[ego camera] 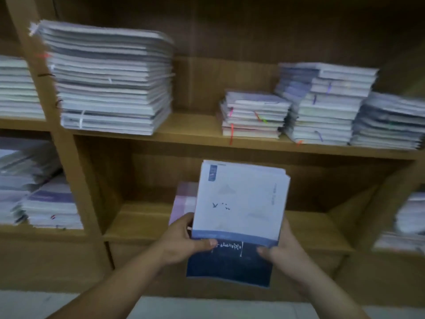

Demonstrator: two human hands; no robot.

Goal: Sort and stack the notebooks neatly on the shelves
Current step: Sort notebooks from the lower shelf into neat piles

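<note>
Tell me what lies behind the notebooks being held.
A pale pink notebook peeks out left of the held notebooks; its remainder and support are covered.

Wooden shelves w/ notebook stacks (pink one on lower shelf).
</note>
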